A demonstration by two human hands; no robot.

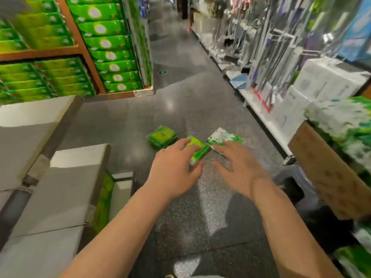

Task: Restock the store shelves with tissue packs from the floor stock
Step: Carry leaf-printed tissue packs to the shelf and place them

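Head view: left hand (172, 165) grips a green tissue pack (197, 150); right hand (239, 167) hovers spread, holding nothing.

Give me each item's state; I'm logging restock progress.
Left hand: grips the green pack.
Green pack: tilted, held just above the floor.
Right hand: open, fingers spread over the white-green pack.
White-green pack: lying on the floor.
Small green pack: flat on the floor, untouched.

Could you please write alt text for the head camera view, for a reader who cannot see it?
A person's left hand grips a green tissue pack on the dark store floor, while the right hand reaches open toward a white-and-green pack. Another green pack lies beyond; stocked shelves line the aisle.
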